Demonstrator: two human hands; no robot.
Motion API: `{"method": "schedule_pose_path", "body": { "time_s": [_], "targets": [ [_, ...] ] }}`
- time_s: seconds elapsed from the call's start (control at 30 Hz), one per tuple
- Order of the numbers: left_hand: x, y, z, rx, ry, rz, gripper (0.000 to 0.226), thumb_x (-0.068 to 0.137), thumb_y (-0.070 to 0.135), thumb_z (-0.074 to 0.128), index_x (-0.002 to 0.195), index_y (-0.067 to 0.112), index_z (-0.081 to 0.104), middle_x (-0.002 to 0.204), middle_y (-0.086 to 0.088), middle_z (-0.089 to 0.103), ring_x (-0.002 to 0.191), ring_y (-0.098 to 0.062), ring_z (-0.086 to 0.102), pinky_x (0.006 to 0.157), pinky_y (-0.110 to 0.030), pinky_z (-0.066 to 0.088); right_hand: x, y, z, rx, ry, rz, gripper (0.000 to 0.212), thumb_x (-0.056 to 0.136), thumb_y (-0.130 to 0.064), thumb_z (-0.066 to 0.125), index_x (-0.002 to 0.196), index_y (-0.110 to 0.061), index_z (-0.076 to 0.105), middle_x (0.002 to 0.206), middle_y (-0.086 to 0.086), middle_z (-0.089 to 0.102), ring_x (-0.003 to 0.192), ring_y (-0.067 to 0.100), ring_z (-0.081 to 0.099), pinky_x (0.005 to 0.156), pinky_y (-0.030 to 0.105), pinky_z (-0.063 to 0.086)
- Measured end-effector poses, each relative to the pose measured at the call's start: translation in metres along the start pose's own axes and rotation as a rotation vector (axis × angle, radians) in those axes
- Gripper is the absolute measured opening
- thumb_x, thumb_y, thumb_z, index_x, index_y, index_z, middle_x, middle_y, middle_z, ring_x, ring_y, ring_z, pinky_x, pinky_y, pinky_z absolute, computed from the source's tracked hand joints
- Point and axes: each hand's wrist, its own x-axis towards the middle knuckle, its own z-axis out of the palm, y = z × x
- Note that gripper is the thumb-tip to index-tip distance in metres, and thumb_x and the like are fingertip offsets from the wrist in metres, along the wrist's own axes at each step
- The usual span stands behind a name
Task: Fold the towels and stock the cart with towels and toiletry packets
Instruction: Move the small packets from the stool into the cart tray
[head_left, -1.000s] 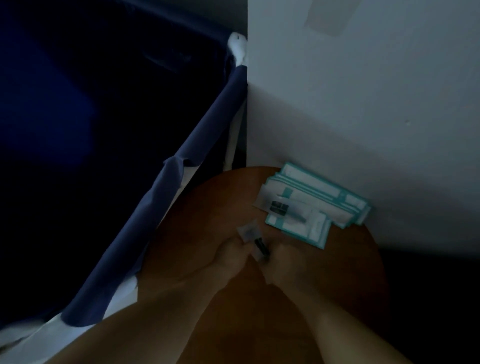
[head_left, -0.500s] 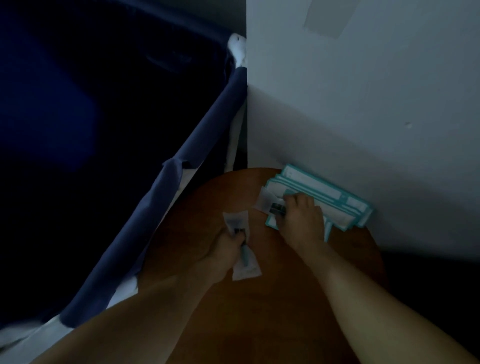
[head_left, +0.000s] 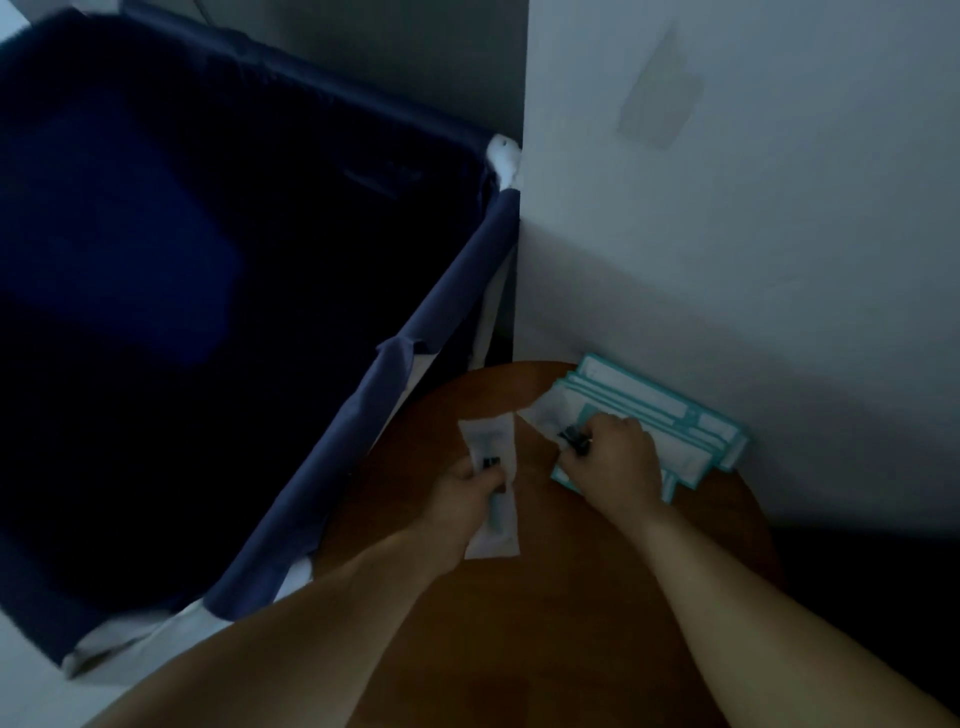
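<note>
The packets (head_left: 670, 415) are white with teal borders. The bench (head_left: 571, 623) is brown-orange wood. The cart (head_left: 415, 353) has dark navy fabric on a white frame. The wall (head_left: 779, 208) is pale grey.

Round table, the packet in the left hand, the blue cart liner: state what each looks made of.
Round table: wood or wood-look laminate, smooth orange-brown with a faint sheen. Packet gripped by the left hand: probably thin translucent plastic film, since a dark item shows through, though the light is dim. Cart liner: navy woven fabric, matte, sagging and creased along the rim.
</note>
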Motion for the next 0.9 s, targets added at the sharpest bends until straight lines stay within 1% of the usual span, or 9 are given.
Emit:
{"method": "schedule_pose_path", "body": {
  "time_s": [0.07, 0.2, 0.23, 0.37, 0.43, 0.5, 0.57, 0.73, 0.9],
  "targets": [
    [-0.013, 0.009, -0.003, 0.002, 0.017, 0.030, 0.009, 0.095, 0.024, 0.063, 0.097, 0.018, 0.069, 0.087, -0.003, 0.074, 0.081, -0.019, 0.071, 0.065, -0.030, 0.053, -0.014, -0.015, -0.016, 0.167, -0.027, 0.103, 0.024, 0.085, -0.030, 0.070, 0.076, -0.022, 0.048, 0.071, -0.004, 0.060, 0.067, 0.018, 0.056, 0.053, 0.029, 0.034],
    [-0.061, 0.038, -0.006, 0.073, -0.092, 0.161, 0.016, 0.099, 0.024, 0.058, 0.110, 0.015, 0.065, 0.100, -0.008, 0.075, 0.089, -0.024, 0.073, 0.083, -0.043, 0.060, -0.053, -0.044, -0.054, 0.360, -0.049, 0.268, 0.023, 0.086, -0.030, 0.073, 0.083, -0.024, 0.050, 0.079, -0.009, 0.057, 0.071, 0.007, 0.055, 0.057, 0.023, 0.040],
    [-0.076, 0.046, -0.008, 0.094, -0.115, 0.198, 0.016, 0.099, 0.023, 0.058, 0.112, 0.015, 0.063, 0.101, -0.008, 0.074, 0.090, -0.023, 0.072, 0.082, -0.042, 0.060, -0.066, -0.051, -0.065, 0.416, -0.024, 0.298, 0.024, 0.086, -0.028, 0.074, 0.083, -0.022, 0.051, 0.080, -0.007, 0.057, 0.071, 0.005, 0.054, 0.057, 0.021, 0.040],
    [-0.142, 0.068, -0.017, 0.133, -0.230, 0.321, 0.012, 0.099, 0.014, 0.055, 0.107, 0.013, 0.065, 0.091, -0.003, 0.073, 0.075, -0.015, 0.073, 0.056, -0.025, 0.057, -0.127, -0.082, -0.113, 0.692, 0.114, 0.405, 0.022, 0.084, -0.023, 0.078, 0.091, -0.012, 0.060, 0.089, 0.004, 0.067, 0.081, 0.016, 0.065, 0.070, 0.034, 0.054],
    [-0.181, 0.075, -0.025, 0.166, -0.296, 0.386, 0.015, 0.099, 0.010, 0.053, 0.107, 0.009, 0.067, 0.092, -0.007, 0.075, 0.080, -0.019, 0.074, 0.063, -0.031, 0.060, -0.160, -0.103, -0.140, 0.800, 0.169, 0.412, 0.022, 0.085, -0.019, 0.078, 0.097, -0.013, 0.060, 0.098, 0.007, 0.070, 0.087, 0.019, 0.068, 0.077, 0.038, 0.059],
    [-0.218, 0.082, -0.031, 0.209, -0.353, 0.487, 0.018, 0.099, 0.007, 0.053, 0.108, 0.007, 0.068, 0.100, -0.012, 0.075, 0.090, -0.025, 0.073, 0.077, -0.039, 0.060, -0.191, -0.125, -0.168, 0.872, 0.239, 0.388, 0.026, 0.085, -0.018, 0.078, 0.102, -0.017, 0.058, 0.103, 0.004, 0.070, 0.090, 0.016, 0.068, 0.077, 0.035, 0.060],
    [-0.254, 0.089, -0.035, 0.245, -0.389, 0.602, 0.017, 0.099, 0.009, 0.055, 0.107, 0.008, 0.070, 0.101, -0.011, 0.075, 0.091, -0.024, 0.072, 0.078, -0.038, 0.059, -0.223, -0.144, -0.195, 0.900, 0.322, 0.365, 0.033, 0.084, -0.019, 0.079, 0.109, -0.021, 0.057, 0.103, 0.000, 0.070, 0.090, 0.015, 0.070, 0.073, 0.031, 0.060],
    [-0.344, 0.102, -0.023, 0.288, -0.498, 0.767, 0.014, 0.095, 0.017, 0.064, 0.106, 0.011, 0.069, 0.098, -0.007, 0.076, 0.094, -0.027, 0.072, 0.088, -0.051, 0.058, -0.303, -0.169, -0.260, 0.938, 0.446, 0.316, 0.022, 0.082, -0.014, 0.079, 0.101, -0.015, 0.067, 0.083, -0.004, 0.076, 0.074, 0.010, 0.074, 0.057, 0.021, 0.057],
    [-0.432, 0.086, 0.023, 0.332, -0.570, 0.935, 0.010, 0.093, 0.010, 0.064, 0.101, 0.007, 0.070, 0.097, -0.012, 0.074, 0.092, -0.031, 0.071, 0.088, -0.050, 0.057, -0.390, -0.164, -0.318, 0.908, 0.622, 0.287, 0.027, 0.082, -0.013, 0.079, 0.107, -0.012, 0.068, 0.094, 0.002, 0.076, 0.088, 0.019, 0.074, 0.086, 0.044, 0.060]
  ]
}}
